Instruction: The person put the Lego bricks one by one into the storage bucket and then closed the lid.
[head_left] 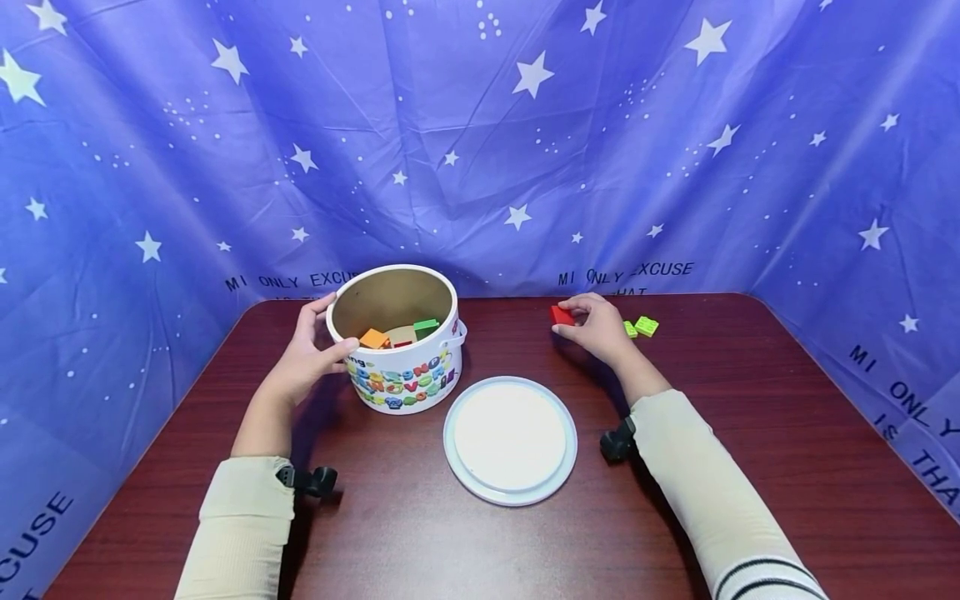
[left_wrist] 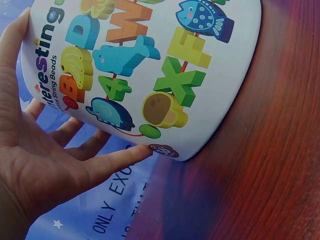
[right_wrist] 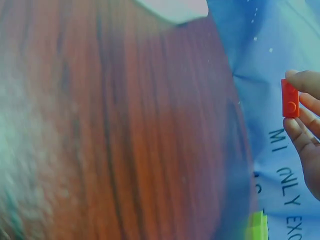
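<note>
A white bucket (head_left: 405,379) printed with colourful letters and animals stands left of centre on the table. My left hand (head_left: 303,362) holds its left side, thumb at the front by the rim, other fingers round the far side. Inside lie toy building bricks: an orange brick (head_left: 374,338), a green brick (head_left: 425,327) and a beige one between them. Toward the back right, my right hand (head_left: 597,329) pinches a red brick (right_wrist: 290,98) between thumb and fingers, its stud showing in the right wrist view. Two lime-green bricks (head_left: 647,326) lie just right of that hand, one partly hidden by it.
A round white lid (head_left: 510,437) with a pale blue rim lies on the dark wood table (head_left: 420,525), in front and right of the bucket. A blue star-printed cloth (head_left: 480,125) hangs along the table's back and sides. The bucket's handle (head_left: 454,338) is on its right side.
</note>
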